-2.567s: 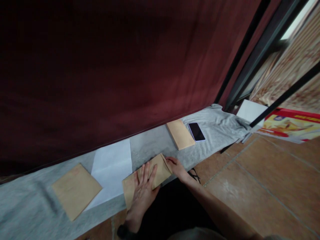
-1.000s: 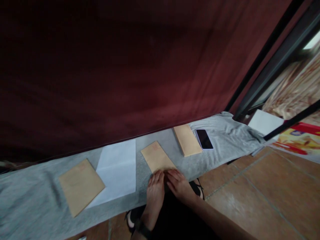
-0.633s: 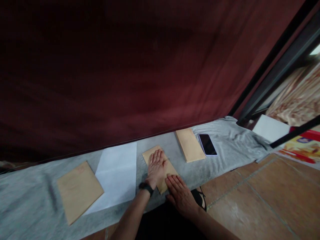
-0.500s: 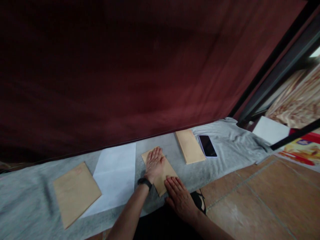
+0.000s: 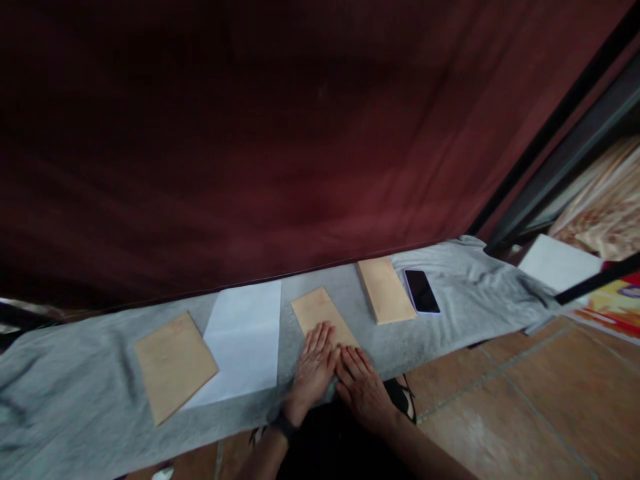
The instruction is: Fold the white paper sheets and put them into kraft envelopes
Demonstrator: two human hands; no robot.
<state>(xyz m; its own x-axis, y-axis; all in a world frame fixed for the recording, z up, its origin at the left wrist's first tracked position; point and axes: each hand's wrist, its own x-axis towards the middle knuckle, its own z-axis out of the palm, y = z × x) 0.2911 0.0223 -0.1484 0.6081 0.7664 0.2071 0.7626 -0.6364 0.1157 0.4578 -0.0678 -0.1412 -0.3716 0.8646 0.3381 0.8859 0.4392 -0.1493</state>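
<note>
A brown paper envelope [image 5: 323, 309] lies flat on the grey cloth in front of me. My left hand [image 5: 315, 360], a dark band on its wrist, rests flat on the envelope's near half with fingers stretched out. Beside it my right hand [image 5: 363, 385] presses its extended fingers on the near right end. The two hands almost meet at the thumbs and hide the envelope's near edge. To the left, white paper [image 5: 247, 340] lies partly under another brown envelope or stack [image 5: 176, 367]. A stack of brown envelopes [image 5: 386, 291] lies to the right.
A phone [image 5: 421, 291] with a dark screen lies right of the stack. Grey cloth [image 5: 465, 293] covers the long narrow surface, with a dark red panel [image 5: 300, 167] rising behind it. Tiled floor [image 5: 500, 400] shows at the near right, and a white box-like object [image 5: 560, 263] stands farther right.
My left hand has slid down the envelope toward me and closer to my right hand, uncovering the far half. My right hand stays at the near end. The view has shifted slightly.
</note>
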